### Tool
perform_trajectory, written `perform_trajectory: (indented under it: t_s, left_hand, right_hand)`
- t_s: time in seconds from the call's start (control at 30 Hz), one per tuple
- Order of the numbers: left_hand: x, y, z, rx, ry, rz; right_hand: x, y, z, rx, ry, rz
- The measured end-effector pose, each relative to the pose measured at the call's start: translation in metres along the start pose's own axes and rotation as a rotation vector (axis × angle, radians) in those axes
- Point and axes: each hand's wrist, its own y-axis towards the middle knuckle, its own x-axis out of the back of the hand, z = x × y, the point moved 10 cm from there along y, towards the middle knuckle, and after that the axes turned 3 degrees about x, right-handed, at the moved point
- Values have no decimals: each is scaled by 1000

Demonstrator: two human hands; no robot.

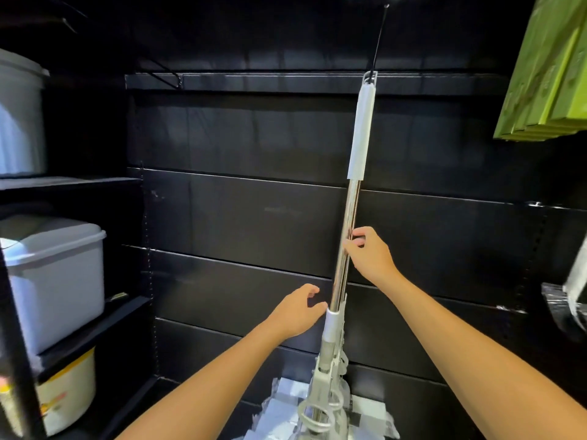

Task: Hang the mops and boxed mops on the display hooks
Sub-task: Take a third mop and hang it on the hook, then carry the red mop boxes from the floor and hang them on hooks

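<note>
wall: black panels (254,217) | left: black shelving (79,331) | shelves: grey lidded bins (54,281)

The mop (353,204) has a shiny silver pole, a white grip sleeve (362,131) and a grey-and-white head. The display wall (254,217) and hook (379,39) are black, the boxes (549,68) green, the storage bins (54,281) grey.
</note>
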Motion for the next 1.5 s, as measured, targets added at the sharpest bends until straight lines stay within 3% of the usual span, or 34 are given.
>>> perform_trajectory:
  t_s: [0.27,0.4,0.53,0.7,0.97,1.1,1.3,1.5]
  left_hand:
    - [-57,-112,100,-4,140,31]
    - [-102,-181,135,-107,338,78]
    - [-164,-245,173,-168,508,247]
    - [-241,-321,192,-150,532,447]
    - [-342,-427,115,-314,492,625]
    - [-398,-486,49,-465,530,726]
    - [-476,-586,-77,-766,465,732]
    - [-563,-683,-184,-900,392,805]
  right_hand:
    - [-79,-193,-132,-330,-92,123]
    - [-103,-308,-179,-454,-120,186]
    - [-109,-432,-245,-660,-140,225]
    - [-76,-569,-245,-792,-196,201]
    - [19,-745,-255,-1001,-233,14]
    - [104,-823,-245,-1063,-244,-175]
    - [257,-944,-220,-1105,-315,-449]
    - [392,-1062,-192,-1146,-403,-666]
